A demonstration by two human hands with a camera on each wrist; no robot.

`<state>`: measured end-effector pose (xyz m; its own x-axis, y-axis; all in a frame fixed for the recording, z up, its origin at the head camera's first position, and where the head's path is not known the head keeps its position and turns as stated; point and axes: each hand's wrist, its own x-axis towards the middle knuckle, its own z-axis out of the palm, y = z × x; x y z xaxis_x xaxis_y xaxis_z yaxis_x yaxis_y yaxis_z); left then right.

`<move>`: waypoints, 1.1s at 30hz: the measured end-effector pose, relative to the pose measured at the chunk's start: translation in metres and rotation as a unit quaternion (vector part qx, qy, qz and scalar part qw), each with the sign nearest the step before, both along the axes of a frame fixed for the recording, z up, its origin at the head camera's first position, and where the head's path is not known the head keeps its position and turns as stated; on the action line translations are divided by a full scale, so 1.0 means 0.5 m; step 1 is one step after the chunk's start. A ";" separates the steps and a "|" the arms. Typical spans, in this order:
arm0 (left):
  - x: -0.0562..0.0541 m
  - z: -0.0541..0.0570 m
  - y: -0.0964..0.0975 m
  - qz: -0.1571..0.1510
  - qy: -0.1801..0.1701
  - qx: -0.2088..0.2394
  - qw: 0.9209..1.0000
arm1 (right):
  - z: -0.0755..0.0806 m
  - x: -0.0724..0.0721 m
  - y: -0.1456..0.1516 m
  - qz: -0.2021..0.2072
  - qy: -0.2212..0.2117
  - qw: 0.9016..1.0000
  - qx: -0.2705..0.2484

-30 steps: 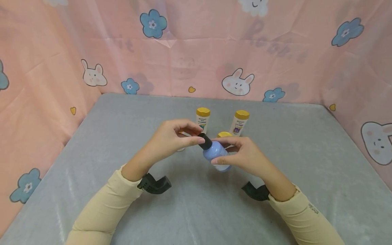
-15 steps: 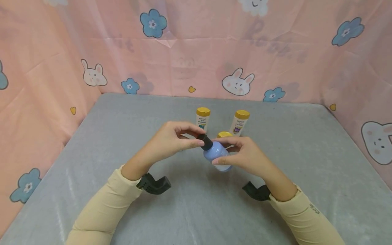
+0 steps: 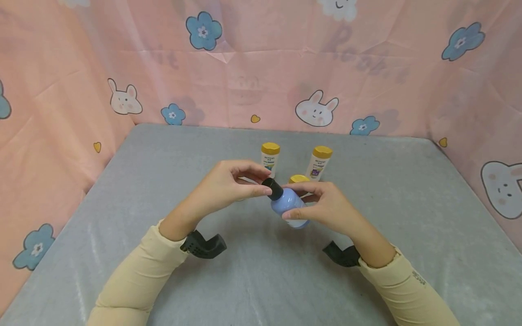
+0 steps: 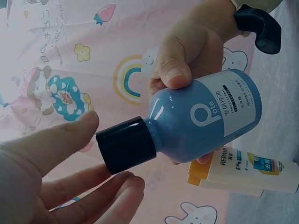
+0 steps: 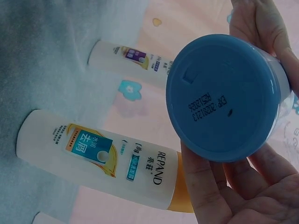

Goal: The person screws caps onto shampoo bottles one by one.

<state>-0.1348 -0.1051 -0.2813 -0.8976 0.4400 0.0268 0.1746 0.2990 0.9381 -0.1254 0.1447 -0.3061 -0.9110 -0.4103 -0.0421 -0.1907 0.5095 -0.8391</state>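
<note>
Above the table, my right hand grips a glossy blue bottle around its body. The bottle is tilted, its black cap toward upper left and its plain blue base facing the right wrist camera. A white label shows on its side. My left hand is around the cap end with thumb and fingers spread. In the left wrist view the thumb lies just off the cap, and the fingertips come near its lower edge; whether they touch is unclear.
White shampoo bottles with gold caps stand behind the hands: one at back left, one at back right, one partly hidden by the right hand. A patterned pink cloth borders the grey table.
My left thumb and fingers have loosened a little around the black cap and drawn slightly left. The right hand and blue bottle have barely moved.
</note>
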 end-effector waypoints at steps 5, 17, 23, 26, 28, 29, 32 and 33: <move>-0.002 -0.003 0.002 0.002 0.007 -0.019 1.000 | 0.001 0.001 0.000 0.004 0.000 1.000 -0.001; -0.002 0.000 -0.003 -0.045 -0.010 0.013 0.999 | 0.001 0.002 0.000 0.008 0.001 1.000 0.003; -0.002 -0.001 -0.002 -0.029 0.004 0.003 1.000 | 0.002 0.002 -0.002 0.009 0.000 1.000 0.004; -0.003 -0.002 -0.002 -0.034 0.013 -0.001 0.999 | 0.002 0.002 -0.002 0.010 -0.002 1.000 0.004; -0.003 -0.002 -0.003 -0.042 0.015 0.000 0.999 | 0.001 0.002 -0.001 0.010 -0.004 1.000 0.004; -0.003 -0.002 -0.004 -0.047 0.015 0.000 0.999 | 0.001 0.002 -0.002 0.010 -0.004 1.000 0.004; -0.001 0.000 -0.006 -0.064 0.018 0.002 0.998 | 0.001 0.002 -0.002 0.009 -0.006 1.000 0.005; -0.001 0.000 -0.007 -0.070 0.020 0.003 0.997 | 0.001 0.002 -0.002 0.010 -0.007 1.000 0.006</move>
